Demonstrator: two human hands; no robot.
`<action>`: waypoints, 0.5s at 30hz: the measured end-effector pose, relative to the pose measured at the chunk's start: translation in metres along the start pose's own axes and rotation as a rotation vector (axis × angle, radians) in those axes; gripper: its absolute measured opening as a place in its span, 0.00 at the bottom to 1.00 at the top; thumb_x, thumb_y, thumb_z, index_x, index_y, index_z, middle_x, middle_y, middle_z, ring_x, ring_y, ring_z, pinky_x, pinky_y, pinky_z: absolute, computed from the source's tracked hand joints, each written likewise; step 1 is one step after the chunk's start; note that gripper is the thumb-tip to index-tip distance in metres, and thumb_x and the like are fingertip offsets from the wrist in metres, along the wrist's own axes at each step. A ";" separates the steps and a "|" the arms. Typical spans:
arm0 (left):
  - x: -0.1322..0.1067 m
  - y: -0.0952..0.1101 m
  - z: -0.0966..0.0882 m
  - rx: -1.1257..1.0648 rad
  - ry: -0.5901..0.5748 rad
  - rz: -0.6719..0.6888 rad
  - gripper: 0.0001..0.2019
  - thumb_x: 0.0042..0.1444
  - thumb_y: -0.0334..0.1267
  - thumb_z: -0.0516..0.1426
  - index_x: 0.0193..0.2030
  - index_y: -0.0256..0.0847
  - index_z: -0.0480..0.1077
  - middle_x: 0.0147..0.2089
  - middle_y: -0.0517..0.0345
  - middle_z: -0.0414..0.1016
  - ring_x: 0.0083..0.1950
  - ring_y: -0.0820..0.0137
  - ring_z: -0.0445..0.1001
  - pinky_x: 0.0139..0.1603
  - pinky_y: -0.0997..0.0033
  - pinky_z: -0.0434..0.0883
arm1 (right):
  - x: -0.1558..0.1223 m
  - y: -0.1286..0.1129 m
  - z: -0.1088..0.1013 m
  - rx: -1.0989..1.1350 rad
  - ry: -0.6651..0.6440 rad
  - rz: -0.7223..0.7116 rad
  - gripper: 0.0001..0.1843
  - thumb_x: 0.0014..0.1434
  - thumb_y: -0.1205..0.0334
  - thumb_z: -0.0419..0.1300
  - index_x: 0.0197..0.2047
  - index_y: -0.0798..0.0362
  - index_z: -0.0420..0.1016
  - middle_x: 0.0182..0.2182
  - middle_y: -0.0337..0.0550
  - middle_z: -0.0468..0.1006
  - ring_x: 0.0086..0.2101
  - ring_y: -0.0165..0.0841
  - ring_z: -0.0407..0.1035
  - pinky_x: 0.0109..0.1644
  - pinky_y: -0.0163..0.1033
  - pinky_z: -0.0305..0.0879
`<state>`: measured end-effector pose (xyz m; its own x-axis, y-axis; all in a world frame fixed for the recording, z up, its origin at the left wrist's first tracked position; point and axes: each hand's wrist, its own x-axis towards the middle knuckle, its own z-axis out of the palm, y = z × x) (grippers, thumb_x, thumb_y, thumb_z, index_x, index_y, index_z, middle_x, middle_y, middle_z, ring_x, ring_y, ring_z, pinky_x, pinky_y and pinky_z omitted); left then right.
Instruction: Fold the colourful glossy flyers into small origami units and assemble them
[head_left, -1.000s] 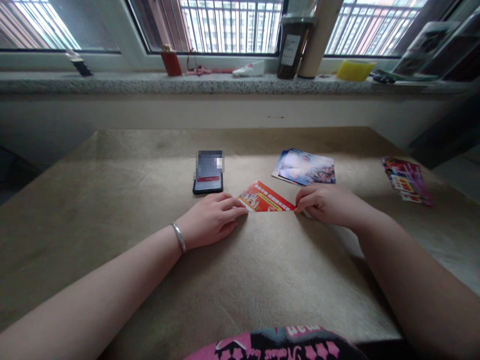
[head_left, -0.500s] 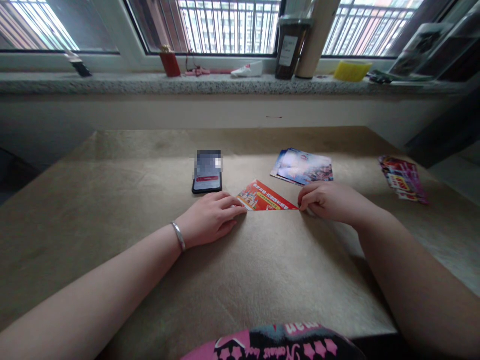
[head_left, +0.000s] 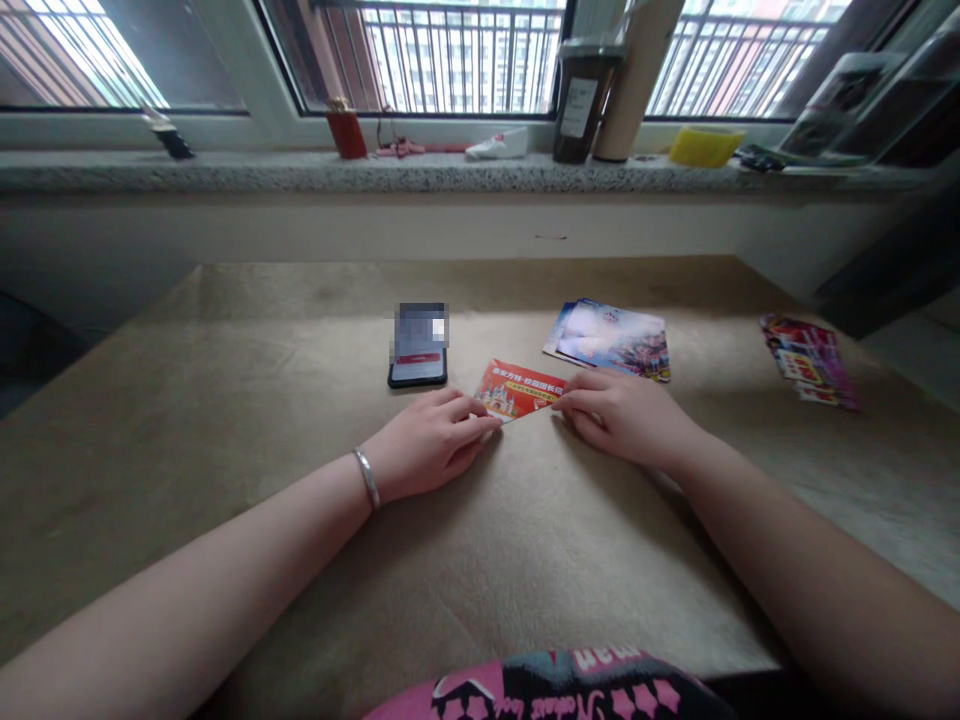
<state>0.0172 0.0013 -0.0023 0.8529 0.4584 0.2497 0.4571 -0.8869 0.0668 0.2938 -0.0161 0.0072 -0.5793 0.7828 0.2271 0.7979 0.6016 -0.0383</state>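
A red printed flyer [head_left: 517, 388] with white lettering lies on the table between my two hands. My left hand [head_left: 439, 440] holds its near left corner, with fingers together and fingertips pressed on the paper. On the flyer's right side, the bent fingers of my right hand [head_left: 619, 415] grip the edge and cover that end. The flyer's near edge slants up from left to right. Just beyond my left hand lies a phone [head_left: 418, 372]. Behind my right hand rests a small stack of blue-and-pink printed cards [head_left: 615, 335].
A fan of pink and red printed cards [head_left: 810, 362] lies at the table's right. The brown-covered table [head_left: 300, 330] reaches to the wall below a granite sill [head_left: 262, 180]. On the sill stand a dark lidded jar [head_left: 581, 105], a yellow tape roll [head_left: 705, 147] and a red container [head_left: 346, 132].
My right hand has moved left, nearer my left hand, along with the flyer's right side. The flyer's near edge has gone from level to slanting. My left hand stays at its corner.
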 end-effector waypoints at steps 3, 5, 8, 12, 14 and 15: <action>0.001 0.007 -0.001 0.005 0.042 0.010 0.15 0.61 0.34 0.49 0.51 0.40 0.70 0.51 0.49 0.73 0.44 0.67 0.69 0.45 0.64 0.72 | 0.001 -0.008 0.003 -0.011 0.008 0.009 0.15 0.63 0.59 0.50 0.45 0.49 0.77 0.41 0.45 0.78 0.40 0.36 0.70 0.40 0.39 0.63; 0.003 0.011 -0.002 0.025 0.051 0.014 0.15 0.61 0.34 0.49 0.51 0.38 0.71 0.51 0.50 0.74 0.44 0.66 0.70 0.46 0.63 0.72 | 0.001 -0.011 0.003 -0.027 0.018 0.006 0.15 0.63 0.59 0.51 0.45 0.50 0.77 0.42 0.46 0.78 0.41 0.36 0.70 0.41 0.39 0.63; 0.004 0.014 -0.002 0.060 0.060 -0.010 0.16 0.61 0.35 0.49 0.54 0.38 0.69 0.52 0.49 0.73 0.47 0.65 0.71 0.49 0.61 0.72 | 0.002 -0.012 0.003 -0.035 0.022 0.004 0.15 0.63 0.59 0.51 0.46 0.51 0.77 0.43 0.47 0.78 0.41 0.37 0.70 0.41 0.40 0.63; 0.004 0.012 0.000 0.133 0.070 -0.118 0.20 0.61 0.40 0.51 0.58 0.34 0.64 0.58 0.45 0.68 0.57 0.60 0.66 0.59 0.55 0.66 | 0.001 -0.012 0.004 -0.010 0.029 0.019 0.15 0.63 0.60 0.51 0.46 0.51 0.77 0.45 0.46 0.77 0.42 0.37 0.70 0.44 0.41 0.64; 0.004 0.011 0.000 0.151 0.037 -0.120 0.21 0.62 0.43 0.51 0.58 0.33 0.65 0.58 0.45 0.69 0.58 0.58 0.65 0.59 0.54 0.65 | 0.001 -0.012 0.004 -0.004 0.030 0.026 0.15 0.63 0.60 0.51 0.45 0.52 0.77 0.45 0.46 0.78 0.42 0.38 0.70 0.45 0.42 0.64; 0.004 0.011 0.000 0.143 0.017 -0.113 0.20 0.62 0.43 0.50 0.57 0.34 0.66 0.57 0.47 0.70 0.57 0.58 0.66 0.59 0.54 0.66 | 0.002 -0.011 0.004 -0.004 0.030 0.029 0.15 0.63 0.60 0.51 0.45 0.52 0.77 0.44 0.46 0.78 0.42 0.38 0.70 0.45 0.42 0.65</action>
<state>0.0249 -0.0065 -0.0004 0.7902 0.5525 0.2652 0.5820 -0.8120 -0.0427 0.2830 -0.0210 0.0036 -0.5505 0.7948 0.2553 0.8150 0.5779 -0.0419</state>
